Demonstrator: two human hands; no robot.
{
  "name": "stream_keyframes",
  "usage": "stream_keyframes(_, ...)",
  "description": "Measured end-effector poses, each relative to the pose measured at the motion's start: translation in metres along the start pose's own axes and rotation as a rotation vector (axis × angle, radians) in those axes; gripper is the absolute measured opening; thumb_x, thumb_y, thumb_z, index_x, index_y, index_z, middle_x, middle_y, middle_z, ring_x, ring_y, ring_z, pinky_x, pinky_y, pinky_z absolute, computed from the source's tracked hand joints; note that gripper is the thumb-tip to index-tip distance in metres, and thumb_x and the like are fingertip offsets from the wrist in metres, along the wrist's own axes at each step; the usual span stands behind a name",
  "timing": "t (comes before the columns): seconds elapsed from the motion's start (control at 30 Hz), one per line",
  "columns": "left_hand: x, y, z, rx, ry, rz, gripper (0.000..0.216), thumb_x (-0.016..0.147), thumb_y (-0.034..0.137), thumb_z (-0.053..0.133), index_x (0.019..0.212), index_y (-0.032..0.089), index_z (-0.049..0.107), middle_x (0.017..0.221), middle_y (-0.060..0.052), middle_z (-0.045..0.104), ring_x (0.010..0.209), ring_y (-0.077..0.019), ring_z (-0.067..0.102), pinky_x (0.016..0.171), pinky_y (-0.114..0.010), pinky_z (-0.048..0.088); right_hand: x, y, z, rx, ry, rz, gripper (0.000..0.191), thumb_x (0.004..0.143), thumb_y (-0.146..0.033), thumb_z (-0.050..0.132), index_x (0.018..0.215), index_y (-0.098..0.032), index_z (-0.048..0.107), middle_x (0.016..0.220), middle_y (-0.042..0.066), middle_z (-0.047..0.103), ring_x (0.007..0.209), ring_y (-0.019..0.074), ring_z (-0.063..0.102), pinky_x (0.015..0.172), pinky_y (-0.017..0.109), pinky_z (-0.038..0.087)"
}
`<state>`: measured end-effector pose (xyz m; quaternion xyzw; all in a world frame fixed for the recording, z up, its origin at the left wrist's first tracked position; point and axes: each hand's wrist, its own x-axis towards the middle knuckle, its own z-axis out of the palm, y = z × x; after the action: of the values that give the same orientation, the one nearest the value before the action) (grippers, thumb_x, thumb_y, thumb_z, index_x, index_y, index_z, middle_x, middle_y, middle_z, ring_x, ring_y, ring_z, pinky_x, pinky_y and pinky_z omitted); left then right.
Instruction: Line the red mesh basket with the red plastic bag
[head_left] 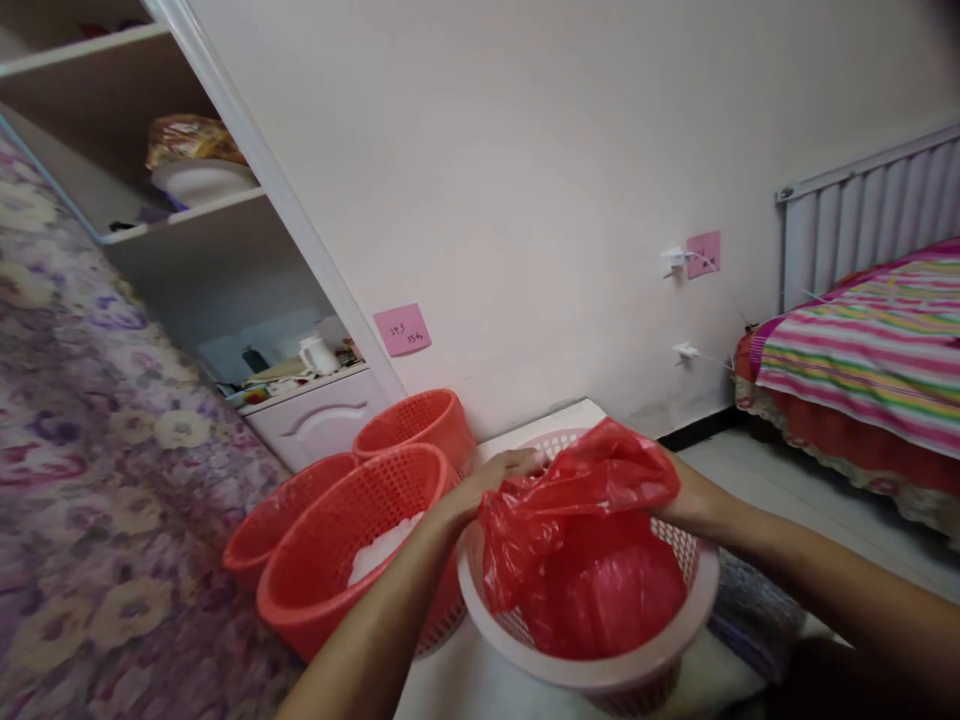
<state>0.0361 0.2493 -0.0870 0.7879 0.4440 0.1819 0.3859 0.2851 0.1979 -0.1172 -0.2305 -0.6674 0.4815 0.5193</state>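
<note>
- The left hand (501, 472) pinched the red bag (585, 560) at its far edge.
- The right hand (686, 500) gripped the other side, pulling the mouth wide.
- The bag sat inside the pale basket (600, 672), beside three red baskets (337, 560).

We cannot see the fingers of the right hand (686, 500): the red plastic bag (592, 550) covers them. The same bag hides most of the inside of the pink basket (679, 620) (its bottom edge is cut off by the picture). The writing on the pink note (403, 330) is too small to read. The bed (862, 370) continues past the right edge.
</note>
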Motion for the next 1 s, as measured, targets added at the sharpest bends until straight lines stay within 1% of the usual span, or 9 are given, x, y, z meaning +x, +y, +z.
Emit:
stream_keyframes(0.1, -0.026, 0.004, -0.014, -0.079, 0.142, -0.074, 0.062, 0.093, 0.066, 0.032, 0.113, 0.018, 0.066, 0.109, -0.010, 0.068, 0.095, -0.0236, 0.063, 0.083, -0.036, 0.047, -0.010, 0.000, -0.021, -0.057, 0.126, 0.033, 0.043, 0.061, -0.045, 0.085, 0.096, -0.024, 0.073, 0.098, 0.005, 0.077, 0.097, 0.0296, 0.068, 0.090, 0.045, 0.055)
stream_keyframes(0.2, -0.060, 0.008, -0.013, -0.208, 0.165, -0.171, 0.075, 0.089, 0.074, 0.025, 0.136, 0.022, 0.051, 0.116, -0.012, 0.067, 0.088, -0.0226, 0.064, 0.074, -0.035, 0.048, -0.021, 0.003, -0.039, -0.052, 0.242, 0.066, 0.047, 0.062, -0.044, 0.085, 0.102, -0.022, 0.072, 0.105, 0.007, 0.076, 0.101, 0.0303, 0.067, 0.095, 0.046, 0.052)
stream_keyframes(0.27, -0.078, 0.011, -0.007, -0.208, 0.149, -0.132, 0.074, 0.085, 0.070, 0.049, 0.145, 0.029, 0.040, 0.133, -0.009, 0.061, 0.104, -0.0234, 0.062, 0.086, -0.035, 0.049, -0.026, 0.005, -0.046, -0.012, 0.277, 0.050, 0.050, 0.065, -0.041, 0.084, 0.108, -0.021, 0.070, 0.113, 0.008, 0.074, 0.106, 0.0294, 0.066, 0.099, 0.045, 0.049)
stream_keyframes(0.37, -0.084, 0.016, 0.005, -0.171, 0.132, -0.030, 0.085, 0.073, 0.040, 0.079, 0.147, 0.033, 0.036, 0.150, -0.004, 0.047, 0.127, -0.0223, 0.050, 0.105, -0.031, 0.041, -0.030, 0.009, -0.051, 0.043, 0.322, 0.059, 0.050, 0.067, -0.038, 0.083, 0.111, -0.020, 0.067, 0.113, 0.008, 0.074, 0.106, 0.0280, 0.066, 0.097, 0.041, 0.049)
stream_keyframes(0.5, -0.066, 0.015, 0.005, -0.155, 0.192, 0.012, 0.064, 0.080, 0.030, 0.065, 0.140, 0.021, 0.044, 0.117, -0.008, 0.067, 0.100, -0.0212, 0.064, 0.087, -0.034, 0.051, -0.034, 0.010, -0.051, 0.099, 0.389, 0.080, 0.049, 0.067, -0.034, 0.083, 0.111, -0.020, 0.066, 0.108, 0.007, 0.075, 0.102, 0.0261, 0.067, 0.093, 0.039, 0.050)
stream_keyframes(0.63, -0.042, 0.012, -0.029, 0.184, 0.448, 0.110, 0.047, 0.080, 0.021, 0.047, 0.126, 0.014, 0.055, 0.094, -0.006, 0.069, 0.077, -0.0181, 0.064, 0.071, -0.032, 0.052, -0.043, 0.007, -0.056, 0.089, 0.484, 0.070, 0.044, 0.070, -0.030, 0.080, 0.110, -0.020, 0.065, 0.101, 0.006, 0.076, 0.093, 0.0231, 0.069, 0.086, 0.035, 0.052)
stream_keyframes(0.77, -0.027, 0.005, -0.068, 0.431, 0.621, 0.143, 0.044, 0.072, 0.008, 0.043, 0.109, 0.015, 0.066, 0.097, -0.008, 0.070, 0.092, -0.0232, 0.064, 0.089, -0.040, 0.048, -0.053, 0.006, -0.065, 0.026, 0.552, 0.079, 0.050, 0.072, -0.031, 0.076, 0.118, -0.020, 0.059, 0.097, 0.005, 0.073, 0.088, 0.0216, 0.067, 0.077, 0.033, 0.052)
stream_keyframes(0.87, -0.028, 0.007, -0.072, 0.550, 0.703, 0.199, 0.045, 0.074, 0.005, 0.040, 0.111, 0.010, 0.066, 0.115, -0.015, 0.067, 0.113, -0.0289, 0.058, 0.104, -0.049, 0.039, -0.060, -0.001, -0.069, -0.153, 0.585, 0.092, 0.060, 0.076, -0.037, 0.072, 0.130, -0.022, 0.052, 0.102, 0.007, 0.069, 0.090, 0.0235, 0.066, 0.080, 0.039, 0.053)
stream_keyframes(1.0, -0.051, 0.031, -0.041, 0.615, 0.714, 0.362, 0.049, 0.083, 0.004, 0.037, 0.127, 0.013, 0.056, 0.132, -0.013, 0.058, 0.127, -0.0208, 0.048, 0.113, -0.042, 0.034, -0.069, -0.028, -0.057, -0.851, 0.625, -0.138, 0.049, 0.083, -0.044, 0.067, 0.127, -0.026, 0.056, 0.133, 0.011, 0.055, 0.115, 0.0300, 0.057, 0.099, 0.051, 0.047)
